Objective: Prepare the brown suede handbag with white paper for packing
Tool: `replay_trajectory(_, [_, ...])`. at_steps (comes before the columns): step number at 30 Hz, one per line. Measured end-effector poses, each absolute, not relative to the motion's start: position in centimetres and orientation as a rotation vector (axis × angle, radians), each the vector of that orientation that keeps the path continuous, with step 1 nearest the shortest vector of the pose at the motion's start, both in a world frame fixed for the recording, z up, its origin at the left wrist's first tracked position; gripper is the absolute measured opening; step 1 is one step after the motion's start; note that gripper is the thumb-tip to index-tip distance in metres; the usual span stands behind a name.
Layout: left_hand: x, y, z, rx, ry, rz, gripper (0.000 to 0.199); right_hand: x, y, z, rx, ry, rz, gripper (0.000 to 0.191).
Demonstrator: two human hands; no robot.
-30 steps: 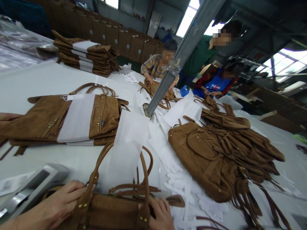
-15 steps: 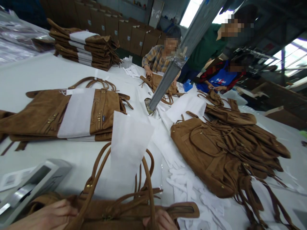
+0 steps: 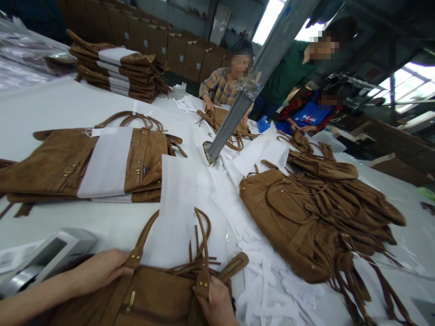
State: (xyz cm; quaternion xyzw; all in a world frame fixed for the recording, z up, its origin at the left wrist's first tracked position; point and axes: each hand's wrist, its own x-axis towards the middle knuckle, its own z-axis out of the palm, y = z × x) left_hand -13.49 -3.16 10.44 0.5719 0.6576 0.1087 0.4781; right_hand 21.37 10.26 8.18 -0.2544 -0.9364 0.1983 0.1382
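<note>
Being held low in the frame: one brown bag (image 3: 166, 294)

The bag is seen at the bottom middle, with its lower part cut off by the edge. Its top is pinched by the left hand (image 3: 102, 271), closed near the foot of one handle (image 3: 147, 228). The foot of the other handle (image 3: 205, 246) is gripped by the right hand (image 3: 219, 301), with the thumb in front. Some fingers are hidden. The tops of both handles are covered by white paper (image 3: 176, 194).

At the lower left, a grey tool (image 3: 64, 251) is set beside a white label (image 3: 13, 259). More bags, wrapped in a white band (image 3: 107, 163), are laid at middle left. A stack of bags (image 3: 136, 68) is seen at the upper left. A big pile of bags (image 3: 292, 222) is spread at the right, near white scraps (image 3: 265, 294). A grey post (image 3: 234, 113) is seen at the upper middle.
</note>
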Motion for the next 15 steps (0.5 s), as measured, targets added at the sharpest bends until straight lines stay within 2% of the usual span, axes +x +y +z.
replay_trajectory(4, [-13.6,-3.6,9.5,1.385,1.779,0.107,0.045,22.6,10.8,7.4,-0.821,-2.802,0.359,0.009])
replay_trajectory(8, [-13.5,-4.9,7.3,1.498,1.945,0.024,0.05,23.0,11.9,7.3,-1.027,-2.822,0.255,0.021])
replay_trajectory(10, [-13.6,-5.2,6.3,1.477,1.991,0.014,0.052,22.7,12.4,7.3,-1.1,-2.831,0.266,0.02])
replay_trajectory(15, [-14.1,-5.3,6.1,1.434,2.024,0.155,0.043,22.2,12.9,7.8,-1.211,-2.797,0.293,0.01])
